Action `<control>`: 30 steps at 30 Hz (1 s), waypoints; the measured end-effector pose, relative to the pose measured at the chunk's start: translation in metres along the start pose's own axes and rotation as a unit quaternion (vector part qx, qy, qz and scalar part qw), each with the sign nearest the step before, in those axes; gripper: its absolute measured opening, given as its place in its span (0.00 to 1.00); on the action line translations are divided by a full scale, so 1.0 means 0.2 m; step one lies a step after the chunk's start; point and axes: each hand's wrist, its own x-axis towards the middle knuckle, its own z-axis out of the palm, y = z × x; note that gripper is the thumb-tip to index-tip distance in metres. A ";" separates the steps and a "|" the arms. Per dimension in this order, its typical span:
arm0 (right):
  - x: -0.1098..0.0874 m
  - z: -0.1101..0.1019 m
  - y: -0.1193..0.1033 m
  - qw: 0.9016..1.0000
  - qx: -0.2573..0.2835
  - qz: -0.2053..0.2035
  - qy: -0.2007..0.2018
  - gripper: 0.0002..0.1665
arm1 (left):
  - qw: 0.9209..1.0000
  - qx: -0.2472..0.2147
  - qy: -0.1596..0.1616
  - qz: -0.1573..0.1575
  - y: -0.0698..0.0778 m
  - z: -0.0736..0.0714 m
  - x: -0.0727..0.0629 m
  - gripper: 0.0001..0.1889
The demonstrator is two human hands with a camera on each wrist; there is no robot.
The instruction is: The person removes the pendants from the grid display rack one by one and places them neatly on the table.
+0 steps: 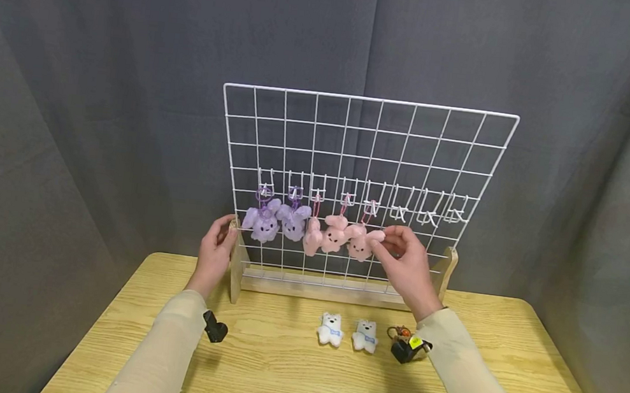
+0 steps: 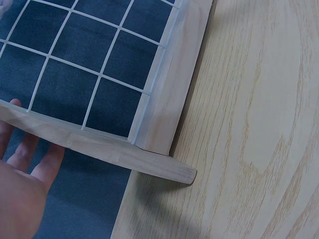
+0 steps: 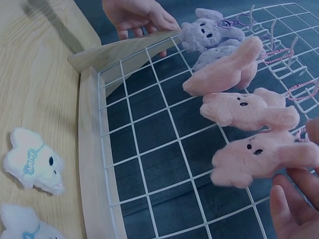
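Note:
My left hand (image 1: 214, 255) holds the left wooden side (image 1: 238, 265) of the stand under a white wire grid (image 1: 365, 98); in the left wrist view its fingers (image 2: 49, 167) reach behind the wood. My right hand (image 1: 409, 272) pinches the ear of the rightmost pink plush keychain (image 1: 360, 246), which hangs by a pink cord from a hook. Left of it hang another pink plush (image 1: 335, 238) facing forward and a third pink plush (image 1: 313, 238) turned sideways. Two purple plush keychains (image 1: 264, 224) hang at the left end.
Several white hooks (image 1: 428, 217) to the right bear nothing. Two white bear plushes (image 1: 330, 330) lie on the wooden table (image 1: 273, 371) before the stand. A brown keychain (image 1: 400, 332) lies by my right wrist, partly hidden by the wrist camera. A grey curtain (image 1: 132, 75) hangs behind.

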 end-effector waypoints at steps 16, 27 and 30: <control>0.01 0.03 -0.03 0.999 -0.004 -0.010 -0.046 0.29 | 1.000 -0.003 0.005 0.001 -0.02 0.00 0.00 0.21; 0.02 0.04 -0.05 0.998 0.007 -0.026 -0.057 0.27 | 1.000 0.002 0.003 0.011 -0.02 0.00 0.01 0.21; 0.02 0.04 -0.06 0.998 -0.010 -0.035 -0.058 0.29 | 1.000 0.002 0.004 0.010 -0.02 0.00 0.01 0.20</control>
